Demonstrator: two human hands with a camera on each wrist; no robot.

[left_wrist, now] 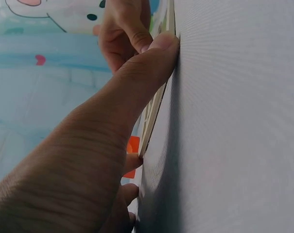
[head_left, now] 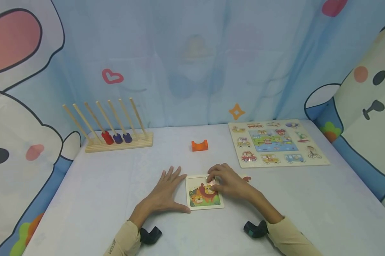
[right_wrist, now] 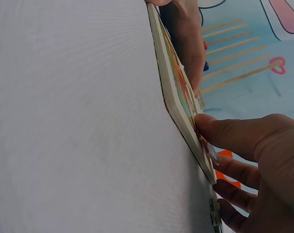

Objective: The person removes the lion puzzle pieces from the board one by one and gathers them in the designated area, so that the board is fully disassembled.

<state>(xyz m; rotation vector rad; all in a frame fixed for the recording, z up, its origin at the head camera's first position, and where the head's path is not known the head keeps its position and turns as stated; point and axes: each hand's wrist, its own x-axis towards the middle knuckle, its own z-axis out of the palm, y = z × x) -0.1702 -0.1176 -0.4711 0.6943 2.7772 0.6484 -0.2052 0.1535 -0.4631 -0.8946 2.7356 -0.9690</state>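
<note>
A small wooden jigsaw board with a lion picture lies flat on the table. My left hand is spread at its left side, thumb by the lower corner and index finger by the upper one. Over the board's upper right part, my right hand pinches a puzzle piece between thumb and fingers. In the right wrist view that piece stands tilted at the board's edge, partly covered by the fingers. Behind the right hand a reddish-brown piece shows, mostly hidden.
An orange curved block sits beyond the board. At the back left stands a wooden rack with upright rods and red and blue beads. A large picture puzzle board lies at the back right. A printed blue curtain hangs behind the table.
</note>
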